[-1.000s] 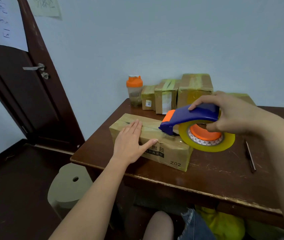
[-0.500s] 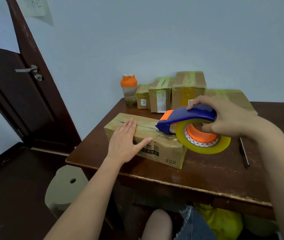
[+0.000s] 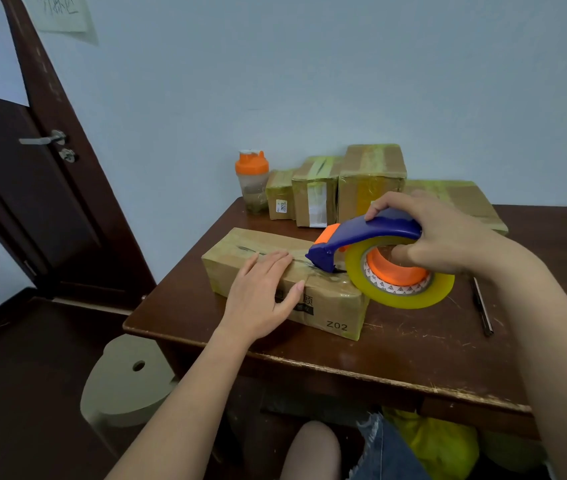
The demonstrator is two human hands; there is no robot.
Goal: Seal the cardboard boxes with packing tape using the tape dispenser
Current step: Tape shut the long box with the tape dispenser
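A long cardboard box [image 3: 330,308] marked Z02 lies on the dark wooden table [image 3: 396,344], with tape along its top. My left hand [image 3: 261,292] lies flat on the box's top, fingers straight and the thumb over the front edge. My right hand [image 3: 434,233] grips the blue handle of the tape dispenser [image 3: 361,237], which carries a yellow roll of tape [image 3: 399,299] on an orange core. The dispenser's nose touches the box top just right of my left hand's fingertips.
Several taped boxes [image 3: 372,181] stand at the table's back against the wall, beside an orange-lidded shaker bottle [image 3: 252,181]. A pen [image 3: 481,306] lies to the right of the roll. A round stool [image 3: 126,379] stands below the table's left corner, near a dark door [image 3: 15,188].
The dispenser's nose has dropped a little onto the box top, close to my left hand's fingertips. My left hand stays flat on the box. The camera has shifted slightly.
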